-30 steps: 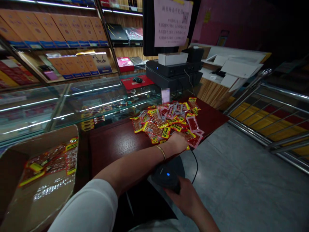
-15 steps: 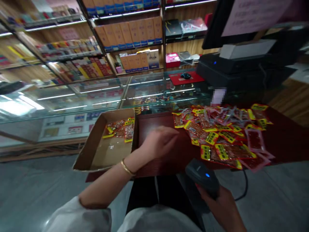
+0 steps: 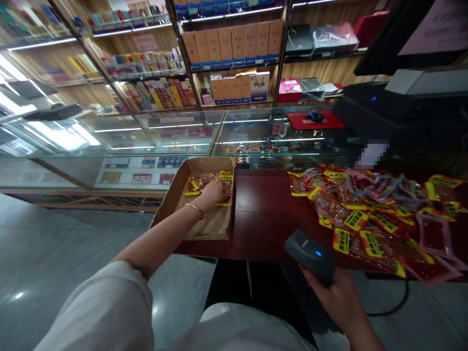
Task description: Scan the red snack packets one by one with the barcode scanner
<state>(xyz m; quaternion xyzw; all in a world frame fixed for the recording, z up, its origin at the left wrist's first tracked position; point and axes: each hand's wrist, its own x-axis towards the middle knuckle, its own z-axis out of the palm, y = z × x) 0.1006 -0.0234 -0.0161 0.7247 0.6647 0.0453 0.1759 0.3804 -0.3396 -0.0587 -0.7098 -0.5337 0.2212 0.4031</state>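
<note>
My left hand [image 3: 213,192], with a gold bangle at the wrist, reaches into a shallow cardboard box [image 3: 166,214]. Its fingers are curled together on a snack packet [image 3: 226,187] with a yellow label at the box's right side; the fingertips are partly hidden. Beside that hand lie other red-and-yellow packets [image 3: 193,186]. Lower right, my right hand [image 3: 341,297] is wrapped around the handle of a dark barcode scanner [image 3: 310,253], which shows a blue light. The scanner is held in front of the table, left of a large heap of snack packets [image 3: 354,219].
The box and heap rest on a dark red wooden table [image 3: 259,214]. Behind it runs a glass display counter [image 3: 164,131] with a mouse [image 3: 315,116] on a red pad [image 3: 296,122]. A monitor [image 3: 391,29] and dark till equipment [image 3: 395,112] stand at right. Shelves hold several boxes [image 3: 237,44].
My left hand has moved from above the bare tabletop leftward into the box, onto the packets. My right hand still holds the scanner. The view has turned left.
</note>
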